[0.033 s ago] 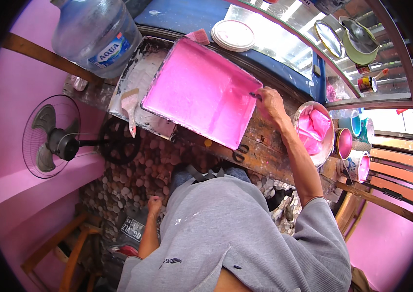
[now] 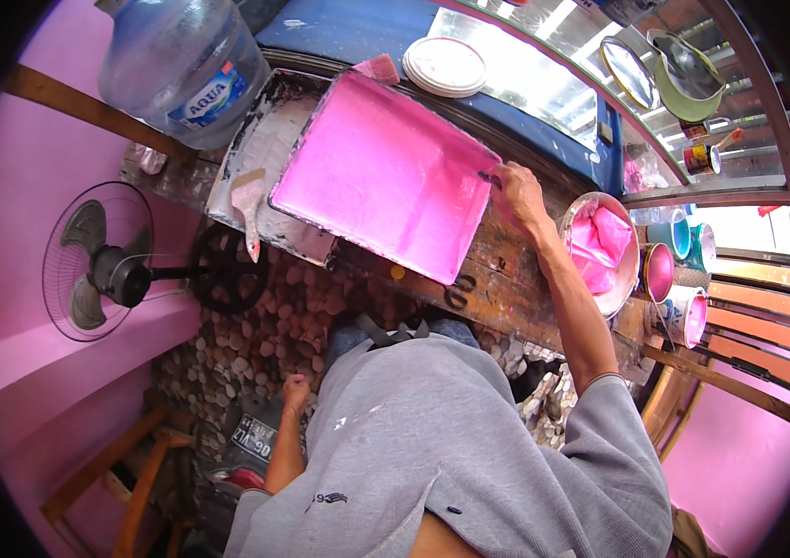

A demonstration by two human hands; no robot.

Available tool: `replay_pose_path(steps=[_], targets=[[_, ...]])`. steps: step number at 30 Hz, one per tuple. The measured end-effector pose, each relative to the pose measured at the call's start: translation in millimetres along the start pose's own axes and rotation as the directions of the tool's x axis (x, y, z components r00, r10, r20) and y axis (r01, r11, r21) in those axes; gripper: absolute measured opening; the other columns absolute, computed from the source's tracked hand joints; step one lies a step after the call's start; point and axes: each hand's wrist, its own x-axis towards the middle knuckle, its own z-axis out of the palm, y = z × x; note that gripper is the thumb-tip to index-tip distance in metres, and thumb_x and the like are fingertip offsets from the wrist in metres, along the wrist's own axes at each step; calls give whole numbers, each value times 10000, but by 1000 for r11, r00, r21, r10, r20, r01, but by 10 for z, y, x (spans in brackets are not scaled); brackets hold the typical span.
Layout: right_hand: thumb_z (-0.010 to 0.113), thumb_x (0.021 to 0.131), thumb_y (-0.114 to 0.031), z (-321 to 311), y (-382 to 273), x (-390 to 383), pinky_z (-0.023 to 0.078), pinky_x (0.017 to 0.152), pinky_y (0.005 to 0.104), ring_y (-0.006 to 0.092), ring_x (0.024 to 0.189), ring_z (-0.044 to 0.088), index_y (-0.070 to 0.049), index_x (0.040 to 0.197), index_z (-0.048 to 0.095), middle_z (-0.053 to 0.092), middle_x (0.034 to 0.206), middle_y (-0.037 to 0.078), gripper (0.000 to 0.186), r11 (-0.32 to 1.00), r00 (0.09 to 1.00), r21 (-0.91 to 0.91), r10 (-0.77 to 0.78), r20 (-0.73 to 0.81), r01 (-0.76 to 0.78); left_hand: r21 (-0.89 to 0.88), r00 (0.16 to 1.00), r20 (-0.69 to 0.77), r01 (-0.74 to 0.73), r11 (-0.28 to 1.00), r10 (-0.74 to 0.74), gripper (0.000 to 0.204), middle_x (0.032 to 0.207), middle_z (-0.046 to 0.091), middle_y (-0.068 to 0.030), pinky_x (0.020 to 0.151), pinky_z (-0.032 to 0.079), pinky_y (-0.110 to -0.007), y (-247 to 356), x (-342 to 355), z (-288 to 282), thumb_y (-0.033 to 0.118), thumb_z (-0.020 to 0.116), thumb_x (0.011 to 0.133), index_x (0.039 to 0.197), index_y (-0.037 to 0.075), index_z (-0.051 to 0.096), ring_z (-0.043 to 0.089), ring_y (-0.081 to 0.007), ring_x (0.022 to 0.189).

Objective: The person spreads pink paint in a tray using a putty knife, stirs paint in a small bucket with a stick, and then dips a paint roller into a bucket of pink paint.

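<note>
My right hand (image 2: pixel 519 197) grips a dark handle (image 2: pixel 490 179) at the right end of a tray coated with bright pink paint (image 2: pixel 372 172); the far part of whatever it holds is indistinct against the pink. A paint-smeared grey tray (image 2: pixel 255 139) lies beneath the left side of the pink one, with a pinkish brush (image 2: pixel 249 209) resting on it. To the right stands a round bucket (image 2: pixel 628 251) with pink plastic or cloth (image 2: pixel 595 237) inside. My left hand (image 2: pixel 296 391) hangs low beside my body, fingers curled; anything inside them is hidden.
Paint cans (image 2: pixel 665 265) line the wooden bench (image 2: pixel 497 288) at right. Round lids (image 2: pixel 444 63) sit behind the trays. A large water bottle (image 2: pixel 176 70) is at upper left, a black fan (image 2: pixel 97 265) at left, a wooden chair (image 2: pixel 139 465) lower left, a glazed shelf (image 2: pixel 702 112) upper right.
</note>
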Motion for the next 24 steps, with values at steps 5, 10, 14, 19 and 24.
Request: replay_pose_path(steps=[5,10,14,19,24], targets=[[580,720,-97,90,32,-18,468,753,448,367,849,587,-35,945,658,600,854,188,246,995,994,-37,87,-61,-89,16,1000,7,-3,1000,3,320,730,630,-89,542,467,-308,49,-39,-6,250,681,732,948,20,624,581,-165,607],[564,764,-111,-11,-34,-24,467,762,457,378,887,584,-16,911,639,601,908,202,190,991,990,-12,135,-31,-136,65,998,-37,-57,996,60,322,844,652,-125,685,487,-323,-22,5,-13,263,670,726,938,24,634,610,-205,766],[587,726,-79,124,124,-54,471,706,430,369,783,595,-17,946,651,604,827,191,238,996,996,81,-23,-90,31,28,994,-56,-87,996,89,251,695,594,-38,494,437,-280,-174,98,30,191,676,722,897,17,630,536,-118,570],[572,745,-87,70,51,-68,469,751,448,379,837,592,0,933,638,609,868,201,217,993,997,89,80,-22,-78,43,996,-41,-74,996,76,212,673,582,-25,468,413,-273,-236,154,45,197,671,737,863,31,630,517,-105,541],[575,742,-98,155,59,-101,470,756,450,379,855,593,0,933,638,609,886,207,223,989,998,139,52,-29,-48,44,988,-72,-134,990,137,203,655,561,-7,462,400,-264,-128,133,62,192,669,735,860,37,627,498,-94,529]])
